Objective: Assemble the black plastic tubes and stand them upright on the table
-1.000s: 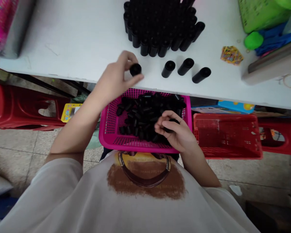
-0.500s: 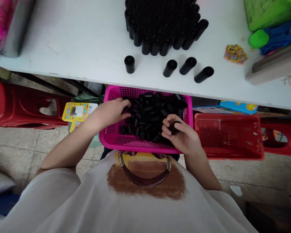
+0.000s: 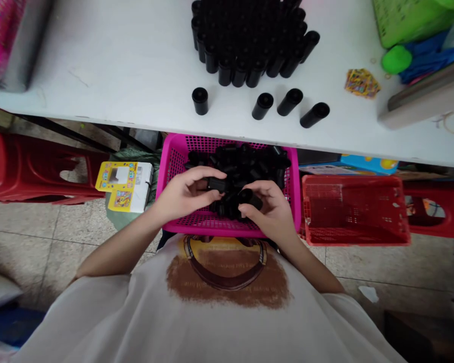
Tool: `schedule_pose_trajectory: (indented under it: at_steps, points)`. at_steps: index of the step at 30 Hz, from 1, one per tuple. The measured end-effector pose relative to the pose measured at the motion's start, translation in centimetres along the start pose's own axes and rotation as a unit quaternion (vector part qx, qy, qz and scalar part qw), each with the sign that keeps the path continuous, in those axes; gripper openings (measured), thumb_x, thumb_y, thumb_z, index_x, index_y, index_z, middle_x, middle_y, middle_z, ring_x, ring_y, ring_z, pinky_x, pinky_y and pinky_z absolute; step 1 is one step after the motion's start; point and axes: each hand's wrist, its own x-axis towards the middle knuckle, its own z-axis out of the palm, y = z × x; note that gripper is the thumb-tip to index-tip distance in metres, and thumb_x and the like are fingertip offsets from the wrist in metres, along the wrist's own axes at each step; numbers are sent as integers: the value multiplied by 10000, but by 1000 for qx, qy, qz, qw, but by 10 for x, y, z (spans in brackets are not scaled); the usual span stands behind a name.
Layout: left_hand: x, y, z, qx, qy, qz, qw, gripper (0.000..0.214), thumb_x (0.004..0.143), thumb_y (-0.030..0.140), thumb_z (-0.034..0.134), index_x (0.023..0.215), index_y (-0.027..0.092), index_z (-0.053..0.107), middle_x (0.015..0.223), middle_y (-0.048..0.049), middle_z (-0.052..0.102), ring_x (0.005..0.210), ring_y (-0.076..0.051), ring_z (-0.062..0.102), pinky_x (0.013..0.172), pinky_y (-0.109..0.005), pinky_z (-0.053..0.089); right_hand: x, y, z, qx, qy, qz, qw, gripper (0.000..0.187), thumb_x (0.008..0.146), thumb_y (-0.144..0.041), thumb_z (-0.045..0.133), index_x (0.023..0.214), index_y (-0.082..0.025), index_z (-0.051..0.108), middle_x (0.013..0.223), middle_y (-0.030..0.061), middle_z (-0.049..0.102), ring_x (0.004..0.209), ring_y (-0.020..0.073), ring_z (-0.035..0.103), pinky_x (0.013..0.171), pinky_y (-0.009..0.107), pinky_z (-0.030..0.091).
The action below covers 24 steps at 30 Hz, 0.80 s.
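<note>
Ahead of me at twelve o'clock stretches a smooth white tabletop, bearing tightly packed black tubes, above a speckled tile floor; a red plastic crate sits at three. From eight o'clock my left hand reaches over a magenta mesh basket, its grip narrowed on a stubby black piece. My right hand, coming from four, curls its grip round a black cylinder. Both are just apart above the basket's heap of small dark parts.
</note>
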Motion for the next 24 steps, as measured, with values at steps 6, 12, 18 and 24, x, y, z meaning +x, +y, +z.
schedule_pose_trajectory:
  at_steps: [6, 12, 18, 24]
  points:
    - [-13, 0, 24, -126, 9, 7, 992, 389, 871, 374, 846, 1199, 192, 744, 1106, -87, 829, 1002, -191, 798, 910, -306, 661, -4, -8, 0, -72, 3, -76, 995, 351, 786, -373, 944, 1049, -312, 720, 965, 6, 765, 904, 211, 746, 842, 374, 645]
    - [-18, -1, 24, -23, -3, -8, 1000, 430, 890, 480, 835, 1235, 229, 785, 1244, -72, 820, 1139, -243, 794, 1078, -383, 625, -5, -1, -1, -183, -33, -129, 974, 263, 833, -411, 911, 991, -300, 733, 1073, 42, 793, 982, 252, 760, 934, 442, 643]
    - [-15, 20, -1, 179, -55, 43, 981, 704, 1066, 687, 411, 1558, 205, 555, 1602, -144, 587, 1500, -290, 556, 1226, -440, 493, 19, -8, -16, -318, -15, -194, 928, 260, 937, -435, 807, 1162, -323, 738, 1128, 71, 766, 1096, 307, 700, 1009, 522, 604]
    - [-3, 12, -16, 500, -93, -234, 829, 546, 1055, 539, 541, 1391, 114, 604, 1275, -223, 744, 1185, -388, 736, 1042, -500, 562, 80, -13, -72, -392, 182, -234, 871, 514, 1025, -544, 613, 1458, -271, 581, 1435, 174, 496, 1416, 423, 485, 1064, 634, 520]
